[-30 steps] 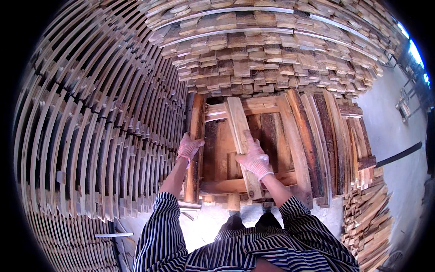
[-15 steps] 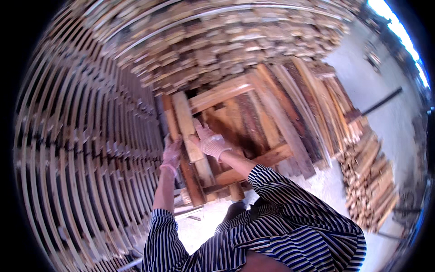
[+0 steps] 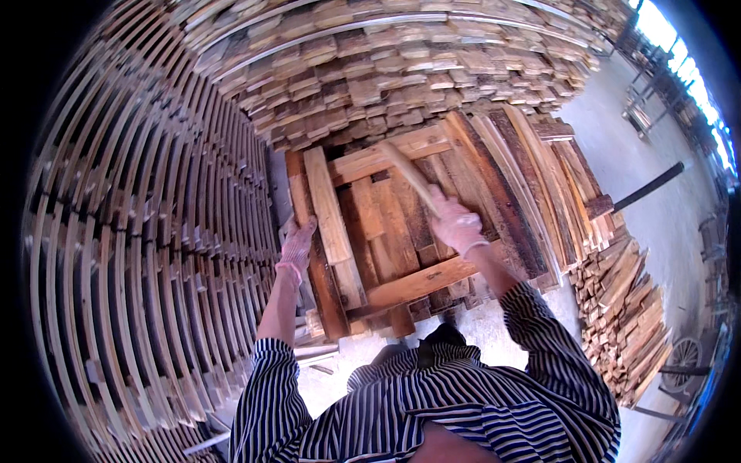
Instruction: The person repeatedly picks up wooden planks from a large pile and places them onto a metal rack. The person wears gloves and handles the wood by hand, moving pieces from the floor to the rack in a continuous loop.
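My right hand [image 3: 457,225], in a pale glove, is closed around a narrow light wooden slat [image 3: 405,171] that slants up and left over the stack in front of me. My left hand [image 3: 296,247], also gloved, rests with fingers spread on the dark plank [image 3: 318,285] at the stack's left edge. Beside it lies a lighter plank [image 3: 333,228] running lengthwise. A cross board [image 3: 421,282] lies across the near end of the stack and another cross board [image 3: 386,154] across the far end. Both my sleeves are striped.
A tall rack of stacked slats [image 3: 139,231] fills the left side. A high pile of short board ends [image 3: 401,69] rises behind the stack. More planks [image 3: 532,177] lean to the right, with a low heap of offcuts [image 3: 625,309] and concrete floor [image 3: 656,177] beyond.
The wide plank I held with both hands now lies on the stack's left part. My right hand has taken a narrow slat; my left hand has shifted to the left edge plank.
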A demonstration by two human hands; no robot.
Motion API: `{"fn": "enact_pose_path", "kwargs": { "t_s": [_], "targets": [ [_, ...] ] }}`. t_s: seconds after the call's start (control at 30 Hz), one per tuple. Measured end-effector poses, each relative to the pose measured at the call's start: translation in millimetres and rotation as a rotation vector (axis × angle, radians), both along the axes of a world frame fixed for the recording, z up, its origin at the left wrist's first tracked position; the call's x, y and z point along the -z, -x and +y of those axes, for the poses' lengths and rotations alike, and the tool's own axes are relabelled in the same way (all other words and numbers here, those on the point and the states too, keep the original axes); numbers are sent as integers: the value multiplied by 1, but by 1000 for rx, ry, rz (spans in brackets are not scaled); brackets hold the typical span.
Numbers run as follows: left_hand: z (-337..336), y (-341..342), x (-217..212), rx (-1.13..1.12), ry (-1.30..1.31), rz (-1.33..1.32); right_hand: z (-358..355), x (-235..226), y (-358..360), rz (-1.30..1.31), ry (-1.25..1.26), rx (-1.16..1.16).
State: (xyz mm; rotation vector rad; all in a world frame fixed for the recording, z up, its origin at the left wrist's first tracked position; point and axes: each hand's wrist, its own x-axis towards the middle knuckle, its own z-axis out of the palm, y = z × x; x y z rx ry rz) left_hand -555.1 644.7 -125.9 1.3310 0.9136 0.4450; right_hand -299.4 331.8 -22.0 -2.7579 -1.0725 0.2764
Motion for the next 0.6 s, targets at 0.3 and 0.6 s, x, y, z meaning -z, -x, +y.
{"fn": "enact_pose_path", "kwargs": {
  "t_s": [0.3,0.6],
  "targets": [
    [-25,-39,-29,44,-50,50,142,40,82,365,-369,39],
    [-36,-36,-31,8,1,103,-76,18,-96,-609,-36,321]
  ]
}}
